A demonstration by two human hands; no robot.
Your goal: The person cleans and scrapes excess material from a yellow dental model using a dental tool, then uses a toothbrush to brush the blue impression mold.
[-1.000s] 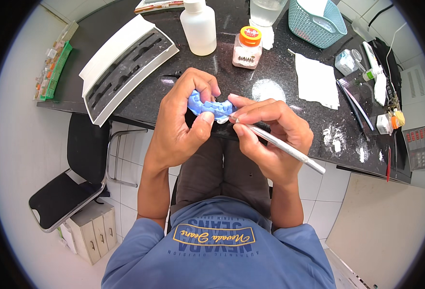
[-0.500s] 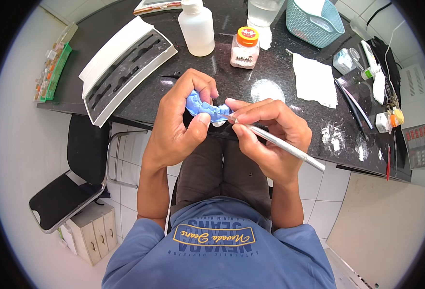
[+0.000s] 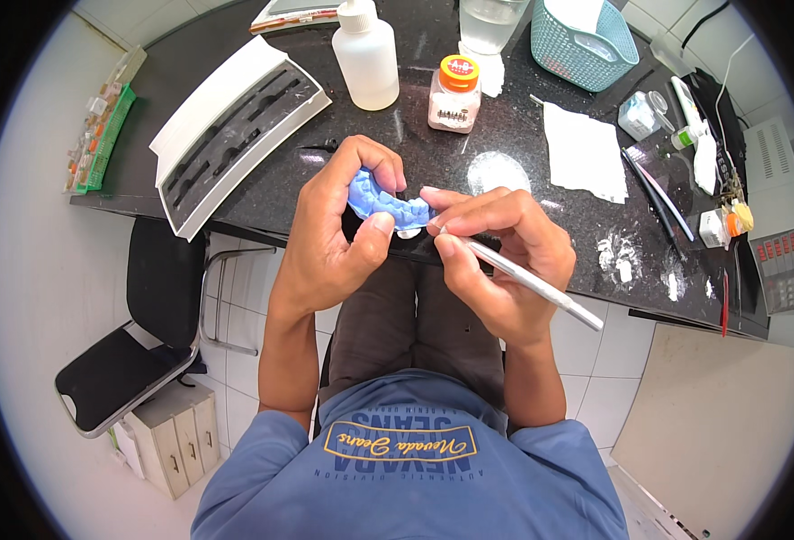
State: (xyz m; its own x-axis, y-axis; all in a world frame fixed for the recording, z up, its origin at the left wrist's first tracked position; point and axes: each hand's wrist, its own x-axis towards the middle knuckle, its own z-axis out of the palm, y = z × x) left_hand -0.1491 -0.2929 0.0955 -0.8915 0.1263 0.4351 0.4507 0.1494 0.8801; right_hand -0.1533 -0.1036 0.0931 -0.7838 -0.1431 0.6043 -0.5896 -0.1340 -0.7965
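Note:
A blue dental arch model, with tooth shapes along its curve, is gripped by its left end in my left hand. The thumb presses on the near side while the fingers curl round the far side. My right hand pinches a silver-handled carving knife like a pen, its shaft slanting down to the right. The knife's tip is at the right end of the model, mostly hidden by my fingers; I cannot tell whether it touches. My right fingertips lie close against that end. A small white piece shows just under the model.
Beyond my hands on the black countertop stand a white squeeze bottle, an orange-lidded jar and a teal basket. A white open case lies left. White tissue, powder and tools lie right.
The knife's tip has drawn back slightly to the right from the model's tooth surface, and my right hand has shifted a little left and turned. My left hand keeps its hold.

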